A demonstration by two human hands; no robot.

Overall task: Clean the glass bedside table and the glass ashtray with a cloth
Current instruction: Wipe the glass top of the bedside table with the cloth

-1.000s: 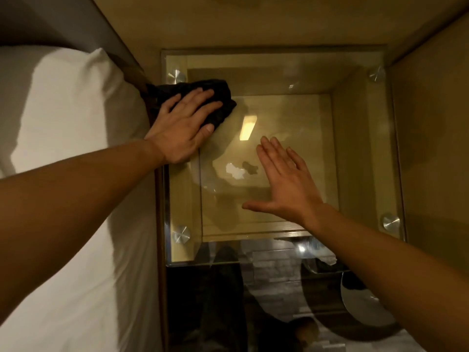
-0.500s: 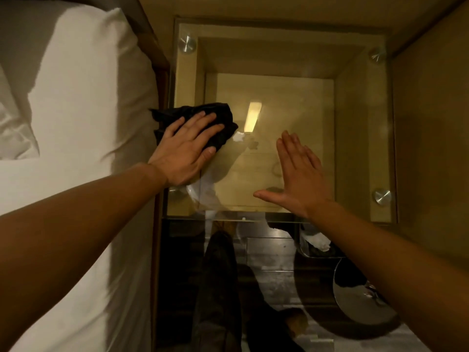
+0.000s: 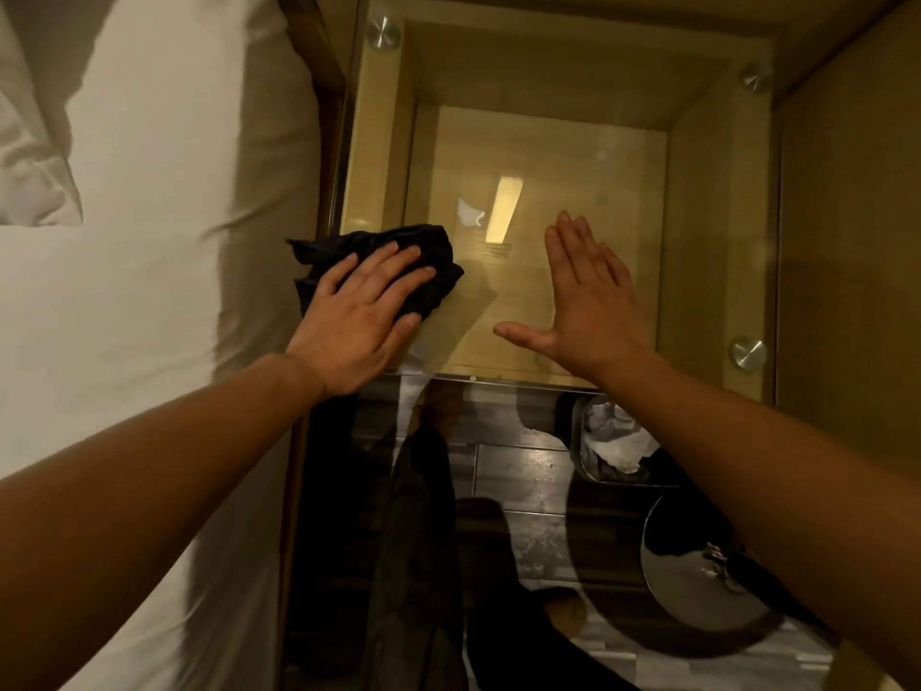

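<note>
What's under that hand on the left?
The left hand presses flat on a crumpled black cloth, which lies on the glass table top. The glass beneath the cloth is hidden.

On the glass bedside table [image 3: 717, 202], the left hand [image 3: 359, 316] presses flat on a crumpled black cloth [image 3: 379, 251] at the table's near left edge, beside the white bed [image 3: 149, 241]. The right hand [image 3: 593, 301] lies flat, fingers together, near the table's front edge.

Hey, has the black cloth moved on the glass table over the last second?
Yes. The black cloth under the left hand slid from the far-left metal stud toward the table's near edge.
</note>
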